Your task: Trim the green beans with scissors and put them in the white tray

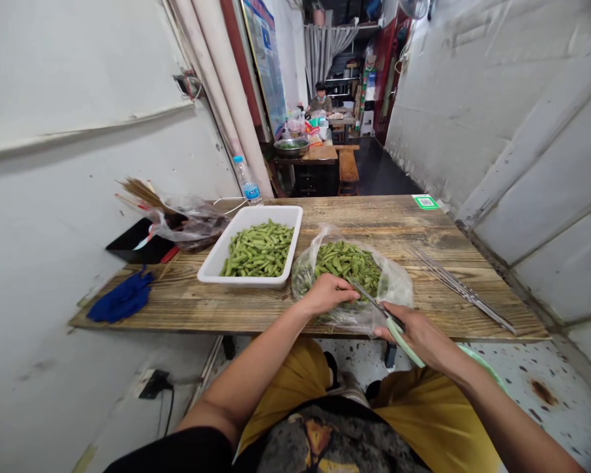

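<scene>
My right hand (410, 332) grips a pair of scissors (398, 340) with pale green handles, the blades pointing up and left over a clear plastic bag (396, 284). Green soybean pods (347, 263) fill the bag's open mouth. At the blade tips my left hand (332, 293) is closed in a pinch; what lies between its fingertips is too small to make out, probably a pod. To the left, a white plastic tub (298, 230) holds many more green pods (261, 248).
Metal skewers (465, 289) lie on the wooden table (374, 213) at right. A water bottle (249, 184), a black box (132, 240) with sticks and plastic, and a blue cloth (121, 297) are at left. A person (320, 98) sits at a far table.
</scene>
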### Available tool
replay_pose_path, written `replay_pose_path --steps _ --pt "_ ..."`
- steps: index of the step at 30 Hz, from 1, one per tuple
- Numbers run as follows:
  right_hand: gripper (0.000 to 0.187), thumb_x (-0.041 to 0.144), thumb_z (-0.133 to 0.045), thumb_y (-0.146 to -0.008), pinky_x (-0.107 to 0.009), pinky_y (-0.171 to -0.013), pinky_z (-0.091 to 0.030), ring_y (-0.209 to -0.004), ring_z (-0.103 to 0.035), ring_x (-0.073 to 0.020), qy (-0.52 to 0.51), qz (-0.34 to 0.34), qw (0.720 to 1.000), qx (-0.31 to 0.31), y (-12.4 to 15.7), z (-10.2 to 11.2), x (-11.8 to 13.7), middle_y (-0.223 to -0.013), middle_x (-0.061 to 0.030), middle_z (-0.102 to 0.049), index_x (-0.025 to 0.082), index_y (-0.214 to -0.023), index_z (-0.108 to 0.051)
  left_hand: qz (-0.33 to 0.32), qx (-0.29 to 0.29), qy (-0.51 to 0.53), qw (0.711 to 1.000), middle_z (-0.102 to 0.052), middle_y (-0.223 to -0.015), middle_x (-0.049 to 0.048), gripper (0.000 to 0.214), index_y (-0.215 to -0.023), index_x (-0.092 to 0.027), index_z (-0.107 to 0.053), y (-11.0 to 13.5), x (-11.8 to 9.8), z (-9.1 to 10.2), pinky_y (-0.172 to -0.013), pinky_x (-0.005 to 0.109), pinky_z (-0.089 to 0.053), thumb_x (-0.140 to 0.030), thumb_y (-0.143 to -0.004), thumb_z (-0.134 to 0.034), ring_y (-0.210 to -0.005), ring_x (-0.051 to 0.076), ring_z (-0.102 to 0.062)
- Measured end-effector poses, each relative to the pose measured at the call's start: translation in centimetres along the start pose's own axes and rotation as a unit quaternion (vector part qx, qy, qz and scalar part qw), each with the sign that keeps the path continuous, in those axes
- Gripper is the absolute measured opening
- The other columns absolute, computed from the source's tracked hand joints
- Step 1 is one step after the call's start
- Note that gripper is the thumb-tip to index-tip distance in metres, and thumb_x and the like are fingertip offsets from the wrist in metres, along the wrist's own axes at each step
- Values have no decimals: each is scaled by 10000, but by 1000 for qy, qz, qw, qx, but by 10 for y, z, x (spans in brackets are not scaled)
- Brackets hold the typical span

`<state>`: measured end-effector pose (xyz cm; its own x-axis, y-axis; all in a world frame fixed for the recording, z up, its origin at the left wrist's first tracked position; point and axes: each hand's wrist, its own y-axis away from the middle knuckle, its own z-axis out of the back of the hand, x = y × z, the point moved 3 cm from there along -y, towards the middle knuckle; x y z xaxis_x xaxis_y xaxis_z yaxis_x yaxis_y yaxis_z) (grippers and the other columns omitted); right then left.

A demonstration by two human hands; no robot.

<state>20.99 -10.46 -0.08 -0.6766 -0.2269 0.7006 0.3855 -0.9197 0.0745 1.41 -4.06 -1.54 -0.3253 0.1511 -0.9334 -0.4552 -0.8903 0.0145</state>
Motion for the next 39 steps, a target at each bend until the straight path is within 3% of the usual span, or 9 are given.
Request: replay_pose_path --steps 6,12,16,19,21,26,33,36,39 --pt "356 435 -618 -737 -312 -721 -464 -780 -625 -255 1 21 1000 -12 2 3 -3 -910 -84 -708 210 -1009 -669 13 19 31 999 -700 -659 28 218 -695 -133 -737 1 -3 2 -629 219 -427 -344 -659 -693 -641 147 -593" --pt "317 428 -598 -762 -296 -641 -456 -673 -625 -241 23 35 998 -42 0 -1 -12 -754 -56 -706 194 -950 -696 13 5 35 999 -687 -636 35 230 -663 -130 -726 0 -4 2 -620 226 -414 -358 -646 -710 -630 147 -584" --pt "368 460 -608 -755 -286 -649 -461 -729 -631 -245 -14 -3 999 -40 -1 -2 -18 -810 -39 -707 198 -1006 -668 79 -32 139 987 -648 -604 16 208 -715 -116 -687 -2 3 -2 -506 196 -337 -305 -636 -721 -508 82 -488" --pt "429 479 -613 -761 -295 -737 -474 -868 -624 -261 -90 -29 995 -31 3 -4 -15 -939 -56 -699 190 -1077 -629 140 -8 321 937 -627 -638 3 264 -886 -136 -610 -2 8 -8 -419 162 -215 -274 -679 -699 -422 36 -395" --pt "473 497 -607 -768 -305 -790 -473 -919 -608 -258 -143 -34 989 -28 8 -7 -8 -925 -64 -682 185 -1123 -594 151 -1 424 893 -647 -733 33 245 -878 -152 -550 -2 9 -11 -428 151 -252 -260 -707 -688 -473 49 -474" --pt "553 620 -461 -808 -259 -493 -444 -474 -504 -128 -299 -73 950 46 21 -25 13 -600 31 -508 161 -1109 -528 141 -36 584 799 -639 -1063 66 114 -836 -175 -508 -4 10 -21 -747 344 -484 -217 -798 -607 -886 174 -628" --pt "454 609 -448 -822 -207 -406 -354 -362 -428 -68 -332 -94 933 104 22 -41 21 -505 58 -461 168 -741 -521 136 -29 675 725 -641 -945 81 152 -915 -162 -575 -8 2 -29 -853 430 -459 -221 -876 -441 -951 222 -619" --pt "441 608 -472 -808 -204 -392 -356 -365 -423 -65 -342 -100 929 100 23 -41 18 -530 65 -458 170 -809 -525 138 -41 662 736 -617 -856 72 245 -921 -162 -577 -7 1 -30 -825 403 -461 -337 -900 -407 -873 207 -618" --pt "449 587 -521 -789 -196 -372 -353 -368 -403 -71 -328 -112 935 78 23 -38 16 -500 90 -409 171 -961 -522 153 -60 609 776 -562 -723 44 349 -919 -152 -581 -5 2 -32 -689 321 -456 -447 -893 -395 -669 158 -566"
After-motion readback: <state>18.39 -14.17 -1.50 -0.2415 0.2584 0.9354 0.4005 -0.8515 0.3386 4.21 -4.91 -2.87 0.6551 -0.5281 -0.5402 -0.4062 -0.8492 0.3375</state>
